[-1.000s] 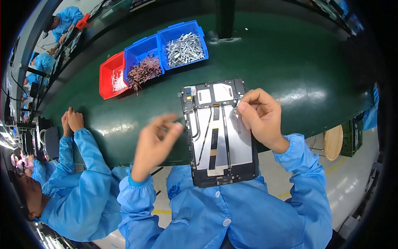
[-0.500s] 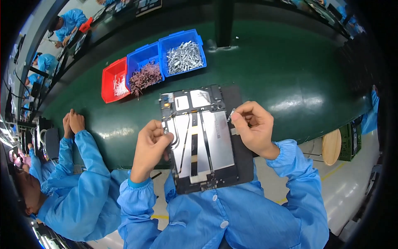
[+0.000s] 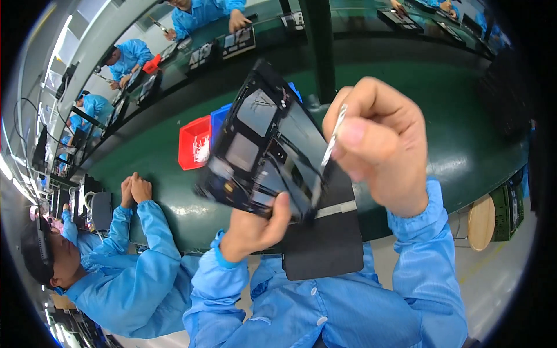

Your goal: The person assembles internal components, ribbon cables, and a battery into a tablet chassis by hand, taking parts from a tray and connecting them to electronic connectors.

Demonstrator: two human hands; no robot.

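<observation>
Lifted since a moment earlier off the black mat (image 3: 325, 246) and tilted up toward the face, opened tablet (image 3: 261, 145) gripped at its lower edge by left hand (image 3: 255, 229), right hand (image 3: 377, 139) closed around thin metal strip (image 3: 332, 145) held against its right edge, suggesting close inspection or seating of the part.

Landmark: black mat (image 3: 325, 243) at near edge of green surface (image 3: 464, 133).
- Right of mat: bare green stretch, open passage.
- Above mat: raised tablet frame (image 3: 261, 145), left hand (image 3: 255, 229), right hand (image 3: 383, 139) block.
- Behind mat: red bin (image 3: 194, 142), dark post (image 3: 319, 46) obstruct.
- Left of mat: co-worker's hands (image 3: 133, 188) on surface.
</observation>
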